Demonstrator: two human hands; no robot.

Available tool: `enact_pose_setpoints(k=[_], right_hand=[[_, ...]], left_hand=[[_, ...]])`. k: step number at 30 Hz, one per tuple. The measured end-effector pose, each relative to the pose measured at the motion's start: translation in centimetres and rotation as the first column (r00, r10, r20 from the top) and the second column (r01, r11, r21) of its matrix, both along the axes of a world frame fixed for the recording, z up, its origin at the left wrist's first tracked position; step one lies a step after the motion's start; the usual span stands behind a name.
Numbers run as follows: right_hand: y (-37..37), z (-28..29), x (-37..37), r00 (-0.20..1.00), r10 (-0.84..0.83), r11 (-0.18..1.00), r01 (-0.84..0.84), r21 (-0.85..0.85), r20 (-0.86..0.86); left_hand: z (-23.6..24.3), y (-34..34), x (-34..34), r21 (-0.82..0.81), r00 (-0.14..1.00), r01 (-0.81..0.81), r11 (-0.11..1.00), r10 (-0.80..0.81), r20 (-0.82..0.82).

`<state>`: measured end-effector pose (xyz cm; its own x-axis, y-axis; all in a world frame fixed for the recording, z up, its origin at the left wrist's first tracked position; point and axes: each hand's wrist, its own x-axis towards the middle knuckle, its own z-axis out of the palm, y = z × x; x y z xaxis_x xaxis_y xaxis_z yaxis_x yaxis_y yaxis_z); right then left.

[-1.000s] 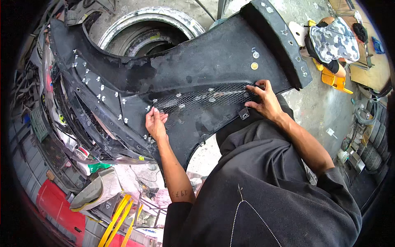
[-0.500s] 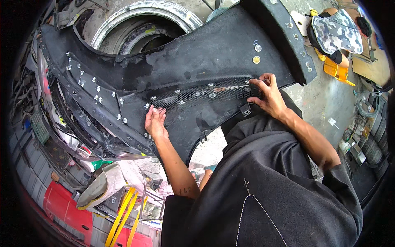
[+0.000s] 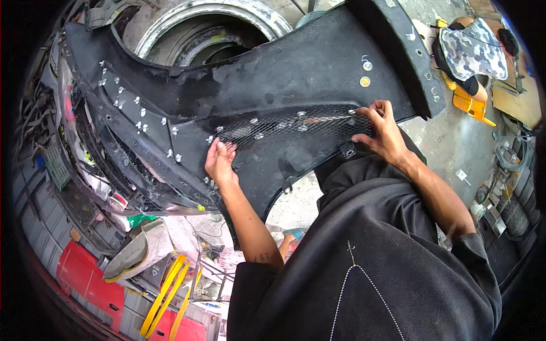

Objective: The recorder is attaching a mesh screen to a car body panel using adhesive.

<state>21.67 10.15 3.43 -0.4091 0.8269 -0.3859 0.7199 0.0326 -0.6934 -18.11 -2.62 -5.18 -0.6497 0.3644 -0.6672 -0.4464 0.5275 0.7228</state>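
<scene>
A large black car body panel (image 3: 273,79), like a fender, lies across in front of me with its inner face up. Over a long slot in it rests a strip of black wire mesh (image 3: 278,128), with several silver wing-shaped fasteners (image 3: 301,114) showing along it. My left hand (image 3: 222,165) pinches the mesh at its left end, thumb uppermost. At the other end my right hand (image 3: 387,133) has its fingertips curled on the mesh near a fastener, its thumb lower down by a small black tab (image 3: 347,149).
More silver fasteners (image 3: 142,127) dot the panel's left part. Two round coin-like discs (image 3: 365,82) lie on it at the right. Behind stands a wheel rim (image 3: 222,12). At far right, a person in a camouflage garment (image 3: 475,48) bends down near a yellow object (image 3: 472,107).
The whole scene has shifted slightly right in the picture, as my view turned. Both hands keep their places at the two ends of the mesh.
</scene>
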Motion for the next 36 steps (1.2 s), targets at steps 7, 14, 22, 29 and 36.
enact_pose_setpoints(k=[7, 14, 22, 29, 36], right_hand=[[-0.1, -0.9, 0.0, 0.999, -0.042, 0.996, 0.041, -0.084, -0.008], [-0.5, -1.2, -0.2, 0.999, -0.049, 0.998, 0.048, -0.034, -0.01], [-0.4, -2.0, -0.2, 0.998, -0.065, 0.997, 0.066, -0.051, 0.019], [-0.2, -1.5, -0.6, 0.997, -0.07, 0.995, 0.072, -0.062, 0.028], [-0.1, -1.5, -0.4, 0.998, -0.06, 0.996, 0.062, -0.063, 0.025]], left_hand=[[-0.1, -0.1, -0.6, -0.017, 0.995, 0.054, 0.998, -0.056, -0.079], [1.4, 1.1, -1.4, -0.014, 0.991, 0.114, 0.993, -0.115, -0.075], [2.4, 2.3, -2.2, -0.205, 0.952, 0.288, 0.935, -0.304, -0.047], [1.4, 2.1, -2.5, -0.208, 0.953, 0.277, 0.938, -0.296, -0.066], [1.3, 2.5, -2.7, -0.24, 0.966, 0.25, 0.938, -0.259, -0.006]])
